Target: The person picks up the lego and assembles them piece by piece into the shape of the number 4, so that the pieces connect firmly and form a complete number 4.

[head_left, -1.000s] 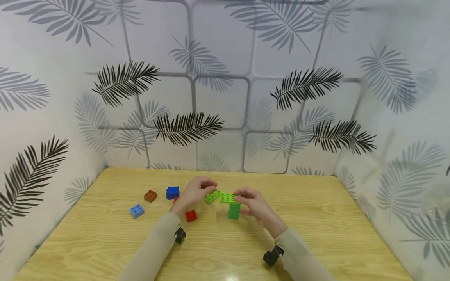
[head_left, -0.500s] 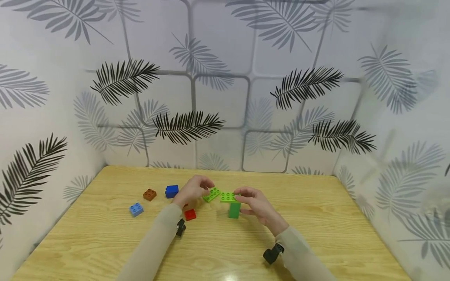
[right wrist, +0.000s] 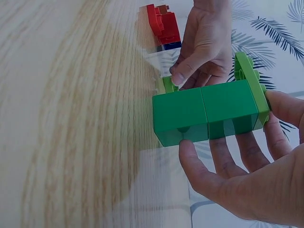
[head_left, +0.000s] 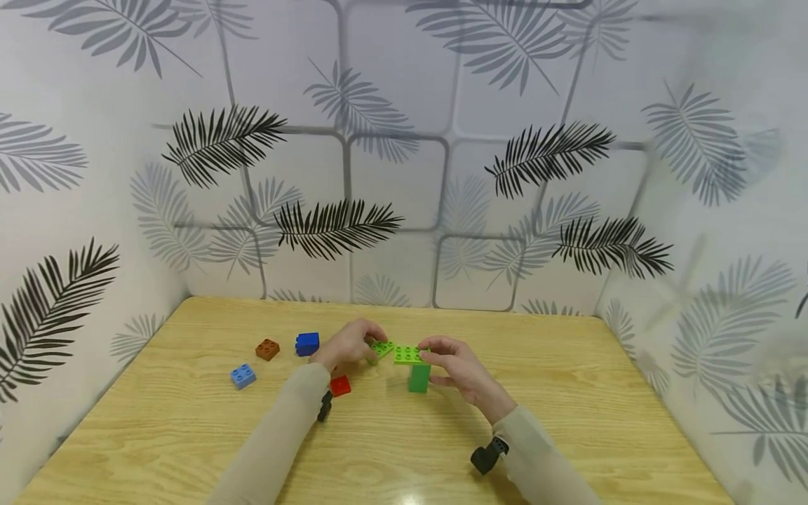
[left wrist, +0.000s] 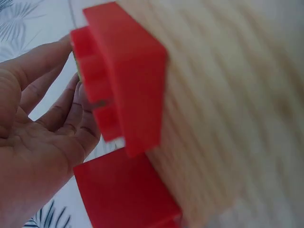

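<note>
Two stacked green toy building bricks (right wrist: 204, 111) stand on the table, topped by a lime-green plate brick (head_left: 407, 355) that juts out to the left. My right hand (head_left: 463, 368) grips this stack from the right, fingers along the green bricks and at the lime plate's edge. Just left of it, my left hand (head_left: 347, 344) pinches a second lime-green plate brick (head_left: 382, 347), partly hidden by the fingers and close over the tabletop. In the left wrist view, a studded red brick (left wrist: 140, 90) hides part of that hand, with another red brick (left wrist: 123, 190) beside it.
On the wooden table (head_left: 379, 449), a dark blue brick (head_left: 307, 344), a brown brick (head_left: 268, 349) and a light blue brick (head_left: 243, 376) lie left of the left hand. One red brick (head_left: 340, 386) lies by the left wrist. Patterned walls (head_left: 398, 175) enclose the back and sides.
My left hand has shifted slightly and closed its fingers on the loose lime-green plate brick, covering more of it. The right hand and its stack stay in place.
</note>
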The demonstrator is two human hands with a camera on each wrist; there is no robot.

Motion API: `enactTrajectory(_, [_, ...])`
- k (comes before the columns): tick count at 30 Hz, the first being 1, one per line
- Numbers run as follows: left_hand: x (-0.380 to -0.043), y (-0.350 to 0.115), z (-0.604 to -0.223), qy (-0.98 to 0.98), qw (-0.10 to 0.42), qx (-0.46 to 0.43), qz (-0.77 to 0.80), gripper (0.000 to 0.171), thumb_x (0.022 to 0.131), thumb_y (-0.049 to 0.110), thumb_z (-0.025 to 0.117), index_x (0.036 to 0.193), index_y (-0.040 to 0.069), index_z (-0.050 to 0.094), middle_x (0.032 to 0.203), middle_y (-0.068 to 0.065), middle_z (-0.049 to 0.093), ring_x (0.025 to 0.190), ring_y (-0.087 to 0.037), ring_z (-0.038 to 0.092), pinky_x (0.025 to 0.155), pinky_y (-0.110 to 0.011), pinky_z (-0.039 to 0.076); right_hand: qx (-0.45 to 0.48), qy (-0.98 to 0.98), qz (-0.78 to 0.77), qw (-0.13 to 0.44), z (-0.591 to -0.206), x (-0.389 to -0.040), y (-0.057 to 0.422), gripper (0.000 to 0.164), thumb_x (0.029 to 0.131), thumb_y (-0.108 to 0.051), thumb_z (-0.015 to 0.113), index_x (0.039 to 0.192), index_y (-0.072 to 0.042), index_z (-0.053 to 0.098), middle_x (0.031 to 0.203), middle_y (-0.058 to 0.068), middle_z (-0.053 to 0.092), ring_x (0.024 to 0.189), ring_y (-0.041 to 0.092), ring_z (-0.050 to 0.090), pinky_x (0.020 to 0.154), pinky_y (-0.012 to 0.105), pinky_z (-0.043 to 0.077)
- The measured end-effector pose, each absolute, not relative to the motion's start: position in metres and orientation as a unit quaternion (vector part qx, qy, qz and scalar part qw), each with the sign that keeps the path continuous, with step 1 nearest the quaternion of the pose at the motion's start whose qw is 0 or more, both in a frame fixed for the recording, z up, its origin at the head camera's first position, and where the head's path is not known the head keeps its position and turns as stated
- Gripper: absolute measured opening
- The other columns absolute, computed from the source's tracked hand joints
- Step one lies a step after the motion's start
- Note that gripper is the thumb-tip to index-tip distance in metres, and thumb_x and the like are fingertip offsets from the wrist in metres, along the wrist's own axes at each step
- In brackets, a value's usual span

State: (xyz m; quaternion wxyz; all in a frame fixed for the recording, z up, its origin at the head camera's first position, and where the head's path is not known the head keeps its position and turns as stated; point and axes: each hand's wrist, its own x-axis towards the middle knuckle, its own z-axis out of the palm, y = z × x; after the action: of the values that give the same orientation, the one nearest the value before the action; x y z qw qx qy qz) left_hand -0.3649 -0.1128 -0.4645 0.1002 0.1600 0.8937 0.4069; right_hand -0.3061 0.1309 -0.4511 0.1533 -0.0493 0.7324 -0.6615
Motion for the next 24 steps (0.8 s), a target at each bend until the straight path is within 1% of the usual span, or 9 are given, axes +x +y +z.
enactTrajectory(4, [-0.3639, -0.1118, -0.4654, 0.9, 0.113, 0.153, 0.392, 0.039, 0.08, -0.009, 0.072, 0.114, 0.01, 0.07, 0.122, -0.008, 0.063, 0.118, -0.029, 0.056, 0.101, -0.045, 0.047, -0.056, 0.732, -0.661, 0.156, -0.4511, -0.3059, 0.131, 0.025, 0.096, -0.017, 0.062, 0.119, -0.006, 0.064, 0.122, 0.009, 0.059, 0.102, 0.014, 0.058, 0.093, 0.051, 0.051])
enactTrajectory(9, [-0.364, -0.1099, -0.4652, 0.919, 0.107, 0.17, 0.339, 0.038, 0.08, -0.012, 0.069, 0.11, 0.013, 0.071, 0.123, -0.008, 0.063, 0.119, -0.028, 0.056, 0.1, -0.044, 0.048, -0.061, 0.733, -0.659, 0.158, -0.4514, -0.3054, 0.1323, 0.028, 0.096, -0.021, 0.064, 0.12, -0.007, 0.063, 0.118, 0.004, 0.059, 0.103, 0.014, 0.058, 0.094, 0.052, 0.051])
enactTrajectory(12, [-0.3649, -0.1087, -0.4655, 0.924, 0.102, 0.18, 0.32, 0.035, 0.081, -0.011, 0.069, 0.106, 0.014, 0.071, 0.118, -0.007, 0.064, 0.113, -0.026, 0.058, 0.097, -0.043, 0.05, -0.061, 0.736, -0.656, 0.158, -0.4509, -0.3053, 0.1334, 0.03, 0.096, -0.021, 0.064, 0.121, -0.007, 0.063, 0.118, 0.004, 0.059, 0.104, 0.015, 0.058, 0.094, 0.052, 0.051])
enactTrajectory(18, [-0.3694, -0.1128, -0.4678, 0.924, 0.085, 0.21, 0.309, 0.027, 0.079, -0.009, 0.072, 0.093, 0.014, 0.072, 0.1, -0.001, 0.065, 0.092, -0.018, 0.057, 0.087, -0.037, 0.052, -0.06, 0.738, -0.653, 0.157, -0.4502, -0.3054, 0.1327, 0.03, 0.095, -0.022, 0.065, 0.121, -0.007, 0.063, 0.119, 0.005, 0.06, 0.103, 0.014, 0.058, 0.094, 0.051, 0.051])
enactTrajectory(21, [-0.3704, -0.1159, -0.4676, 0.92, 0.08, 0.226, 0.309, 0.026, 0.079, -0.008, 0.073, 0.094, 0.014, 0.072, 0.098, 0.001, 0.067, 0.091, -0.016, 0.058, 0.087, -0.036, 0.052, -0.057, 0.739, -0.653, 0.157, -0.4504, -0.3057, 0.1325, 0.028, 0.095, -0.022, 0.065, 0.12, -0.008, 0.064, 0.12, 0.005, 0.06, 0.104, 0.014, 0.058, 0.094, 0.051, 0.05])
enactTrajectory(24, [-0.3695, -0.1186, -0.4646, 0.912, 0.079, 0.23, 0.331, 0.026, 0.078, -0.006, 0.074, 0.097, 0.013, 0.073, 0.101, 0.0, 0.069, 0.094, -0.017, 0.061, 0.088, -0.037, 0.053, -0.057, 0.739, -0.652, 0.157, -0.4506, -0.3064, 0.1326, 0.027, 0.095, -0.021, 0.065, 0.119, -0.009, 0.064, 0.12, 0.005, 0.06, 0.104, 0.014, 0.058, 0.094, 0.051, 0.05])
